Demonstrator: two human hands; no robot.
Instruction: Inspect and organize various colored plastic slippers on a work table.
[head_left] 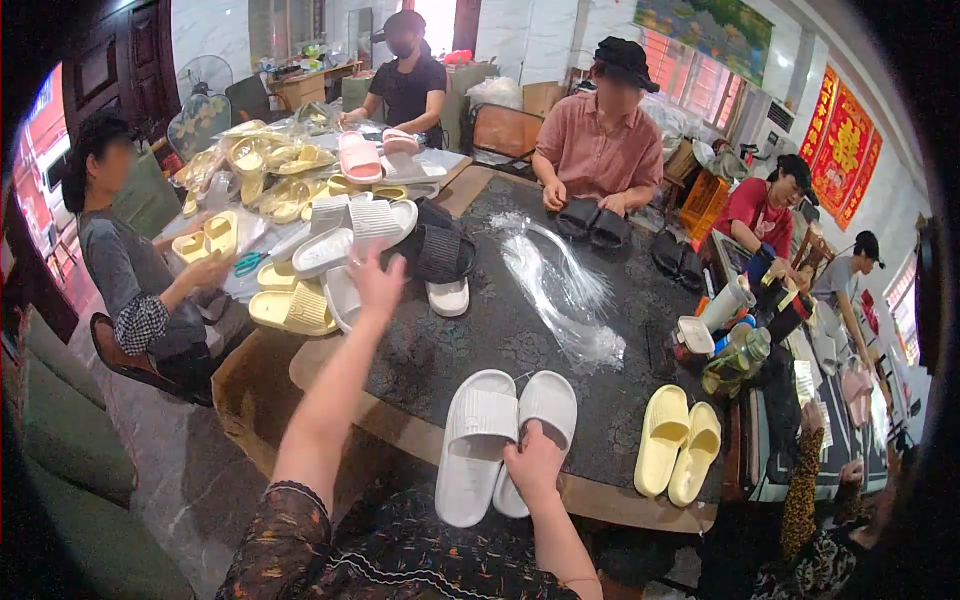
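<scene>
A: Right hand [535,462] w/ fingers pressed down on the pair of white ribbed foam slides [505,440] at the near edge of the dark marbled desk [500,330]. Keep 'em flush, side by side.

B: Left hand [377,282]?

A: Spread open, reaching at the heap of white and black slides [385,240], prob. not touching yet. Soft, matte, moulded stuff.

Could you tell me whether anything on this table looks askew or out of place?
The pair of white slide sandals under the right hand overhangs the dark table's near edge; the pale yellow pair beside it does too.
</scene>
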